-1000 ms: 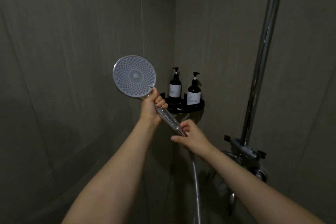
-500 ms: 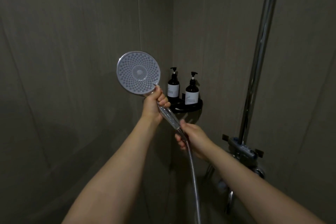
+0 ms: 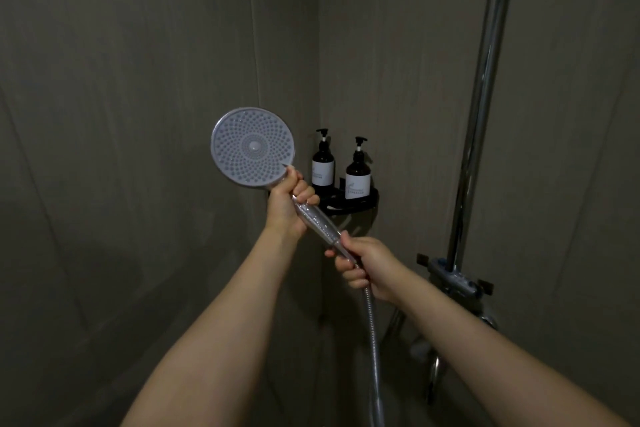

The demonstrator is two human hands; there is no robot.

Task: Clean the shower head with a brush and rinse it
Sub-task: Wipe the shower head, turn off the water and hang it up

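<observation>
A round grey shower head (image 3: 252,146) with many nozzle dots faces me, held up in front of the corner of the shower. My left hand (image 3: 289,201) grips the top of its clear handle just under the disc. My right hand (image 3: 363,265) is closed around the lower end of the handle, where the metal hose (image 3: 373,340) joins and hangs down. No brush is in view.
Two dark pump bottles (image 3: 323,163) (image 3: 357,173) stand on a black corner shelf (image 3: 370,203) just behind the handle. A chrome riser pipe (image 3: 485,80) runs up the right wall above the mixer valve (image 3: 453,279). Grey tiled walls close in on both sides.
My right hand has closed around the handle's lower end and hose joint. The shower head, held by my left hand, has shifted slightly.
</observation>
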